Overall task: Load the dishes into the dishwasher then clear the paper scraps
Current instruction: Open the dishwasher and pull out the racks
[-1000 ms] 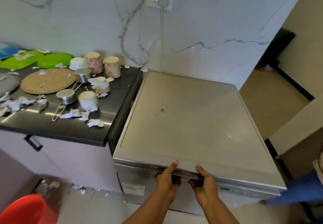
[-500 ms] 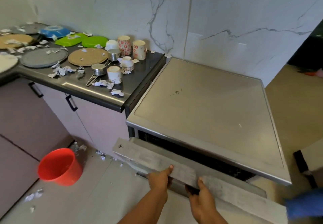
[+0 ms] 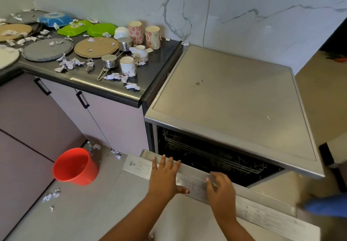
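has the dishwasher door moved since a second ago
Yes. The stainless dishwasher door has swung down and outward from the fixed dishwasher top, exposing the wire rack.

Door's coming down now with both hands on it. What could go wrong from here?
1. Both hands, left hand and right hand, lie flat on the dishwasher door edge rather than gripping it, so it might drop.
2. The red bucket stands on the floor close to the door's left corner and could get bumped.
3. Paper scraps lie near the counter edge by the cups; reaching for dishes may knock more onto the floor.
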### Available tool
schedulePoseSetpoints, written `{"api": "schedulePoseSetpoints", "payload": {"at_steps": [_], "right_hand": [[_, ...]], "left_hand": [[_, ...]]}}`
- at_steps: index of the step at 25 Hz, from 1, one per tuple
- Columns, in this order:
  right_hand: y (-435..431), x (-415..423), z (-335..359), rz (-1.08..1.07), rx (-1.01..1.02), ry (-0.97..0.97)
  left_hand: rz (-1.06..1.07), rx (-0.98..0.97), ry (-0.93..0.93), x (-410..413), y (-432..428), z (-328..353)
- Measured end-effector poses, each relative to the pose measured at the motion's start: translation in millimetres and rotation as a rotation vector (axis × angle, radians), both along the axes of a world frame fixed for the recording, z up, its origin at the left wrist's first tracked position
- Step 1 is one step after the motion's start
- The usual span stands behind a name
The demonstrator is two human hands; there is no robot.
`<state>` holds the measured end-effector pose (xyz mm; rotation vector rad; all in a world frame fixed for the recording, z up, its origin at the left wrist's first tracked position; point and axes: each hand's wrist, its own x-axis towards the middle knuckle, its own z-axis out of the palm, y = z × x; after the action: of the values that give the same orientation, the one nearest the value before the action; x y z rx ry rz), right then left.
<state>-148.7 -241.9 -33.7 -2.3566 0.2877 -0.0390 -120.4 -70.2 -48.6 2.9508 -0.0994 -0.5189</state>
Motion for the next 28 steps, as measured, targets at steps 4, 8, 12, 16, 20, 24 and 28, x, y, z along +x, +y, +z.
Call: {"api": "schedulePoseSetpoints", "payload": {"at_steps": [4, 8, 12, 16, 20, 24, 28], "right_hand": [[2.4, 15.3, -32.8, 0.229, -0.335, 0.275], [18.6, -5.6, -52.9, 0.232, -0.44, 0.502], [25.5, -41.0, -101.2, 0.301, -0.433, 0.706], [27.4, -79.1, -147.5, 0.338, -0.316, 0.903], [30.7, -103.9, -182.0, 0.319, -0.23, 0.999], [36.9, -117.8, -206.6, 0.349, -0.241, 1.019], [43.8, -132.6, -231.3, 0.399, -0.28, 1.034]], "left_hand": [[0.013, -0.071, -0.016, 17.0, 9.1, 2.5], [0.028, 0.04, 0.241, 14.6, 12.2, -13.0], [-0.039, 0.163, 0.464, -14.7, 16.4, -50.8], [-0.055, 0.176, 0.636, -53.0, 26.7, -95.2], [-0.094, 0.207, 0.742, -74.1, 33.1, -128.5], [-0.133, 0.208, 0.819, -83.9, 34.4, -156.0], [-0.16, 0.196, 0.891, -92.7, 30.8, -185.7]]}}
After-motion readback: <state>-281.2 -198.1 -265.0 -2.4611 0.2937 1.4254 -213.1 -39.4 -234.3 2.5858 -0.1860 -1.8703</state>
